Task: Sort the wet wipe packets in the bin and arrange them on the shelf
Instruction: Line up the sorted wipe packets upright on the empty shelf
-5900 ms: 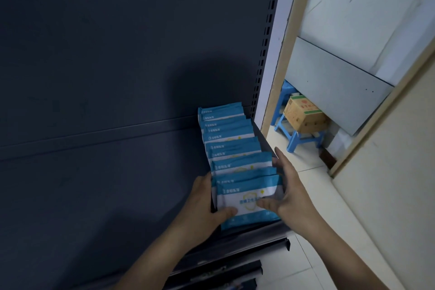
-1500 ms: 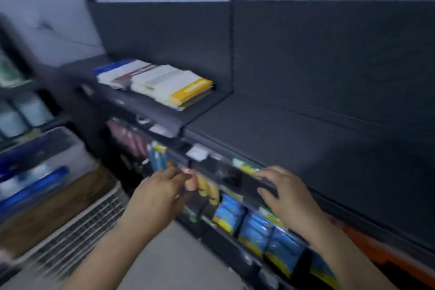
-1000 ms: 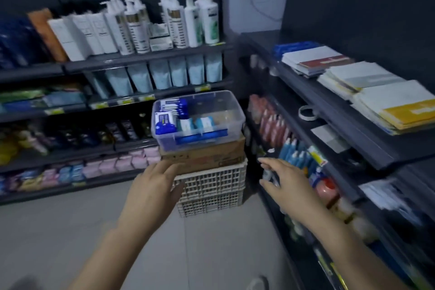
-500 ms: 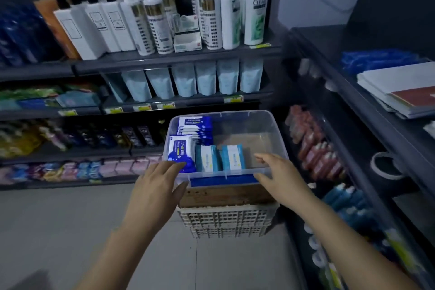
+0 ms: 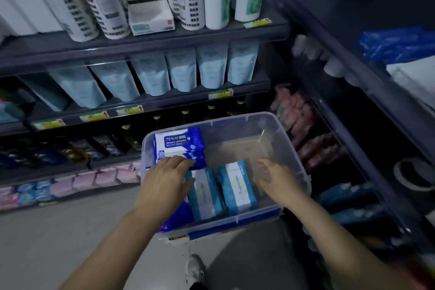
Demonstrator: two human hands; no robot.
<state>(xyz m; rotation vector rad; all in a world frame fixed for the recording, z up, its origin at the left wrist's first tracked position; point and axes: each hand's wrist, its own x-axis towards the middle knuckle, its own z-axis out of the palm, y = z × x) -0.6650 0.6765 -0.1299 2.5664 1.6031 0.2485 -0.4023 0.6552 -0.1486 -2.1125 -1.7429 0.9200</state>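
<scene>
A clear plastic bin (image 5: 292,148) stands low in front of me. At its left side lies a stack of dark blue alcohol wipe packets (image 5: 176,143). Two light blue wet wipe packets (image 5: 237,186) stand side by side at the bin's front middle. The bin's right half is bare. My left hand (image 5: 167,183) is spread inside the bin over the dark blue packets, its fingers touching the left light blue packet. My right hand (image 5: 277,179) is inside the bin to the right of the light blue packets, fingers apart, holding nothing.
Dark shelves (image 5: 141,40) behind the bin carry white bottles, pale blue pouches (image 5: 150,77) and small packs lower down. A second dark shelf unit (image 5: 353,82) runs along the right with blue packs and papers. Grey floor (image 5: 47,242) lies to the left; my shoe (image 5: 195,271) shows below.
I turned from the shelf with the row of light blue packets to the bin. Within the last half second both hands moved from the bin's front rim down inside it.
</scene>
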